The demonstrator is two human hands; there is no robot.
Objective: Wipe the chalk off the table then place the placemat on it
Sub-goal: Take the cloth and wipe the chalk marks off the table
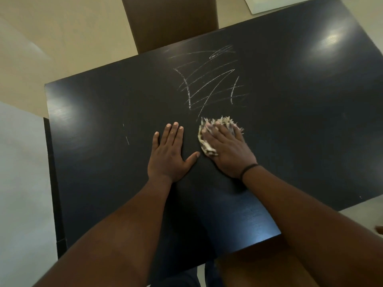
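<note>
The right hand presses a fringed cloth flat on the dark tabletop, grip uncurled, just below the chalk scribbles. The left hand rests beside it, fingers straight, holding nothing.

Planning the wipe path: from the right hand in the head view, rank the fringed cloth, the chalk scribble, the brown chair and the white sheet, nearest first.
From the right hand:
1. Fringed cloth, under its palm.
2. Chalk scribble, just beyond the fingers.
3. Brown chair, past the table's far edge.
4. White sheet, far right corner.

Bare forearms, black band on right wrist
</note>
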